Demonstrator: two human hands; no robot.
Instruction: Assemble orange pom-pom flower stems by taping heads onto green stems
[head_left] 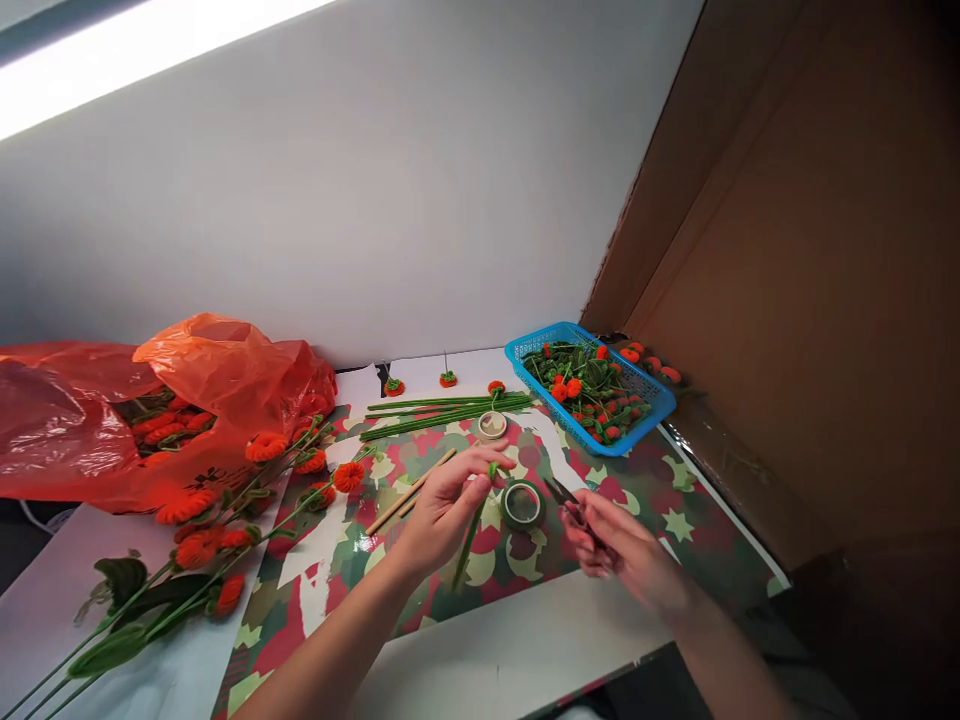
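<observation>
My left hand [451, 505] is closed, pinching a green fuzzy stem [469, 543] between thumb and fingers. The stem hangs down below the fingers, and a small green tip shows above them. In my right hand [619, 540] is a pair of small dark pliers [568, 500], jaws pointing up and left toward the left hand, apart from the stem. Between both hands lies a roll of green tape [523, 505]. A pale tape roll [493, 426] sits just beyond my left fingers.
Green stems [442, 412] lie behind the hands, near small orange flowers [448, 379]. A blue basket [649, 425] holds flowers and leaves at right. Wooden sticks [409, 497] rest left of centre. Orange flower stalks [199, 548] and a red plastic bag [232, 350] occupy the left. Cardboard [810, 300] stands right.
</observation>
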